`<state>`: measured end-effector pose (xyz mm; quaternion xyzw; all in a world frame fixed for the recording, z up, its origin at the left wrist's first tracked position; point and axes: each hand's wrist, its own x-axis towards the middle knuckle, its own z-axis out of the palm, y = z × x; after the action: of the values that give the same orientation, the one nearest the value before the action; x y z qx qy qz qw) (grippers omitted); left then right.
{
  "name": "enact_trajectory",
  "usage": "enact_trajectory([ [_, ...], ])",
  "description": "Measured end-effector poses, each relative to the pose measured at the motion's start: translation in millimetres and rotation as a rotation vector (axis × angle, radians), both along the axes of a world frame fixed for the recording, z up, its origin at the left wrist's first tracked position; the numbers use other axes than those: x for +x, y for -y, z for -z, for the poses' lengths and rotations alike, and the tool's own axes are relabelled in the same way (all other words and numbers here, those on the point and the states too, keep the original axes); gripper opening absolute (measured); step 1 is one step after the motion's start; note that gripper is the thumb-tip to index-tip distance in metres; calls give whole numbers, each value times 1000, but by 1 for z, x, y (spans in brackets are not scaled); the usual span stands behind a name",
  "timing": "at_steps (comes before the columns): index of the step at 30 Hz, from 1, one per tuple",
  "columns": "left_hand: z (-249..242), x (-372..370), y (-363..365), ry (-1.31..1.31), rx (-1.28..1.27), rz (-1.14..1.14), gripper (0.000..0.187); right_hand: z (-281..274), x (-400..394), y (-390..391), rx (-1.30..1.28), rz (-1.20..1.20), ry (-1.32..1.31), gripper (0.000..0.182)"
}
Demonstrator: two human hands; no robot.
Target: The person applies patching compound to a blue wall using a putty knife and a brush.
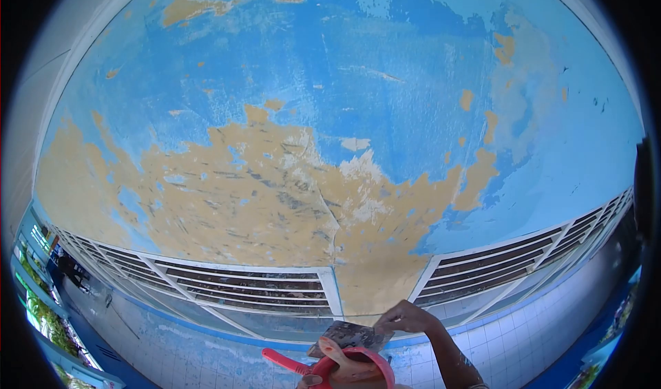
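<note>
At the bottom edge, my left hand point(339, 355) has its thumb pressed over a flat, dark, smeared plate point(342, 334). Just below and around this hand is a red plastic dipper point(390, 370), its red handle point(281, 359) sticking out to the left. What is inside the dipper is hard to see. My right hand point(405, 317) reaches in from the right with its fingers pinched at the plate's right corner; anything small between them is hidden. Ahead rises a wall point(385, 93) of peeling blue paint, with a large bare tan patch point(234, 196) and a crack low in the middle.
Below the wall are two white-barred window openings, one at left point(241, 286) and one at right point(496, 268), with a tan pillar point(375, 286) between them. Lower down runs a pale tiled wall point(489, 348). More openings with greenery point(41, 306) show at far left.
</note>
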<state>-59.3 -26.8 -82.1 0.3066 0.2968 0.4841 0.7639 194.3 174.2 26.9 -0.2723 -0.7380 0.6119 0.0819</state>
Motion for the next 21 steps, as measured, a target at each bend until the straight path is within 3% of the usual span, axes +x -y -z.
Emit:
enact_trajectory([
  [5, 9, 6, -14, 31, 12, -17, 80, 29, 23, 30, 27, 135, -84, 19],
  [7, 11, 9, -16, 39, 13, -28, 80, 49, 36, 39, -201, 280, -66, 17],
  [9, 13, 15, -14, 49, 9, -43, 81, 87, 50, 39, -162, 263, -128, 17],
  [12, 17, 29, -6, 73, 0, -79, 81, 127, 77, 40, -308, 267, -188, 17],
  [14, 14, 32, -5, 77, 4, -109, 82, 176, 97, 33, -212, 248, 116, 24],
  [15, 14, 35, -4, 80, 8, -125, 82, 202, 107, 38, -206, 238, 116, 24],
  [17, 13, 40, -7, 90, 21, -158, 83, 231, 119, 43, 1014, 141, 298, 29],
  [18, 14, 43, -8, 97, 28, -174, 83, 235, 122, 40, 1024, 132, 295, 29],
  [20, 16, 51, -8, 112, 31, -204, 84, 210, 116, 51, 329, 518, 468, 31],
  [21, 16, 54, -5, 116, 27, -217, 84, 214, 119, 48, 330, 512, 468, 31],
])
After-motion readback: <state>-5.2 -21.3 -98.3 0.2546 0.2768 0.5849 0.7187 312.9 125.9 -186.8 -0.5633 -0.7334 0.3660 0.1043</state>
